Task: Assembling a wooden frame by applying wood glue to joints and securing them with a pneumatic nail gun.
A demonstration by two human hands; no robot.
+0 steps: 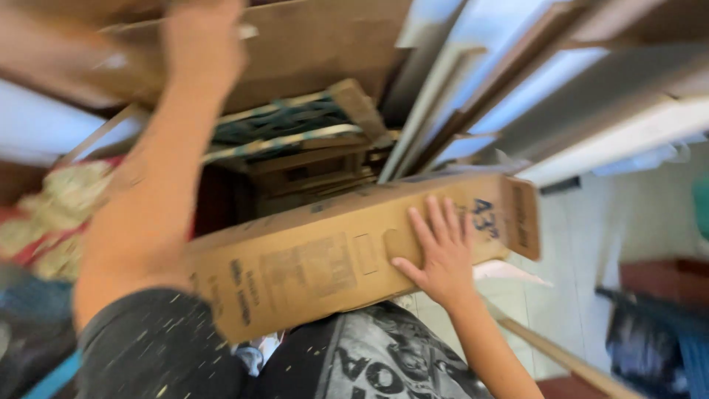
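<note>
A long brown cardboard box (325,258) lies tilted across the middle of the head view, its right end raised. My right hand (440,251) presses flat against its side, fingers spread. My left hand (203,41) reaches up to the top left and grips the edge of a large flat cardboard sheet (310,44) that leans over the pile. Motion blur hides how the left fingers wrap it. Behind the box sits a stack of wooden frames (295,140) and flattened cardboard.
Long white and grey boards (517,96) lean at the upper right. A floral cloth bundle (52,214) lies at the left. The tiled floor (583,244) shows at the right, with a wooden pole (561,358) and dark blue fabric (657,340).
</note>
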